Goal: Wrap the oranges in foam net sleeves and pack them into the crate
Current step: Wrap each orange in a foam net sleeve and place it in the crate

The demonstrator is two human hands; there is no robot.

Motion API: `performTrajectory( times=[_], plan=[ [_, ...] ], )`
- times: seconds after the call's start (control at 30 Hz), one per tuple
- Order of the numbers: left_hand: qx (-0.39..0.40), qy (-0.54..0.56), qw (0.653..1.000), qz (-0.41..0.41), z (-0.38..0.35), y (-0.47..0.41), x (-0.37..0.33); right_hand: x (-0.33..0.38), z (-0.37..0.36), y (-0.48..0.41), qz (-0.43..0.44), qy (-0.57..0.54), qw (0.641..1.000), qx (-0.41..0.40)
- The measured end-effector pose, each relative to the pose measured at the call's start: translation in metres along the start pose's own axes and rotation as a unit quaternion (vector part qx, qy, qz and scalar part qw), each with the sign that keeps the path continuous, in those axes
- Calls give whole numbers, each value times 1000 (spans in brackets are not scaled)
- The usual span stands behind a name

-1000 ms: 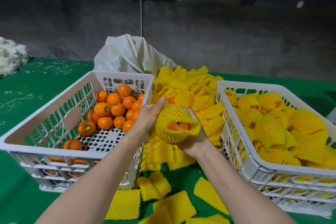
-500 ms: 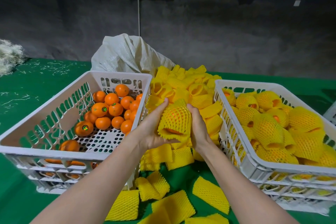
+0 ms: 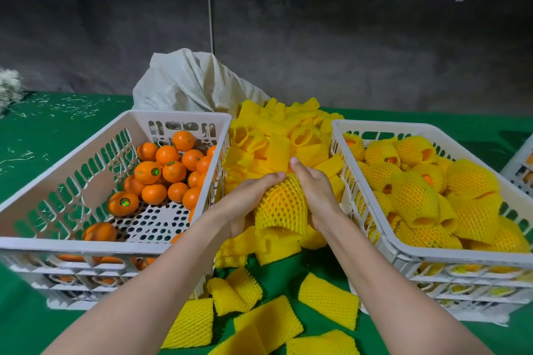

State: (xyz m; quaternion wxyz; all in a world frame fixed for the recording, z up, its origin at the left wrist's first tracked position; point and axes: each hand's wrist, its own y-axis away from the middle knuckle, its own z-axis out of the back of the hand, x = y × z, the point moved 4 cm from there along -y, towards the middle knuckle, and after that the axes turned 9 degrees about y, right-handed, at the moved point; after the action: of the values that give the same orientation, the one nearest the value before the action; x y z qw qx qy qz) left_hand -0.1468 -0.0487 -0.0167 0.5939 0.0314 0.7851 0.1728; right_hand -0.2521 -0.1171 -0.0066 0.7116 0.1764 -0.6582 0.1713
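Note:
Between the two crates, my left hand (image 3: 248,199) and my right hand (image 3: 314,193) grip a yellow foam net sleeve (image 3: 281,207) from either side; an orange shows through its mesh, and the sleeve's open end points toward me. The left white crate (image 3: 95,243) holds several bare oranges (image 3: 173,171). The right white crate (image 3: 403,251) is filled with sleeved oranges (image 3: 415,199). A heap of empty yellow sleeves (image 3: 277,138) lies behind my hands.
Loose flat sleeves (image 3: 328,300) lie on the green tabletop (image 3: 34,124) near me. A white woven sack (image 3: 190,83) sits behind the heap. Both crates stand on stacked crates. Another crate's corner (image 3: 519,170) shows at far right.
The sleeved orange has turned in my hands: its open end faced me sideways with the orange showing, and now the sleeve covers the orange. Both hands have lowered slightly.

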Motion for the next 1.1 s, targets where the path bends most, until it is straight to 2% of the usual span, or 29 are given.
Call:
performTrajectory(
  times=[0.17,0.3,0.4,0.53,0.67,0.8,0.93,1.1],
  plan=[
    [20,-32,999,-1,-5,-1,3,5,4,1,6,43,999,-18],
    [-26,45,999,-2,-3,-8,6,1,5,8,28,32,999,-31],
    [-81,78,993,-30,0,-12,2,-11,8,18,18,-2,1000,2],
    [-97,104,987,-79,-7,-19,-1,-14,4,32,101,46,991,68],
    [-72,137,985,-73,-22,-27,4,-9,14,36,133,132,982,25],
    [-57,128,987,-79,-46,-33,6,0,40,35,134,159,978,-3],
    [-77,95,987,-103,-80,-46,8,4,79,32,146,174,973,-27],
    [-148,145,971,-121,-127,-70,16,3,141,22,155,152,971,-98]
  ],
)
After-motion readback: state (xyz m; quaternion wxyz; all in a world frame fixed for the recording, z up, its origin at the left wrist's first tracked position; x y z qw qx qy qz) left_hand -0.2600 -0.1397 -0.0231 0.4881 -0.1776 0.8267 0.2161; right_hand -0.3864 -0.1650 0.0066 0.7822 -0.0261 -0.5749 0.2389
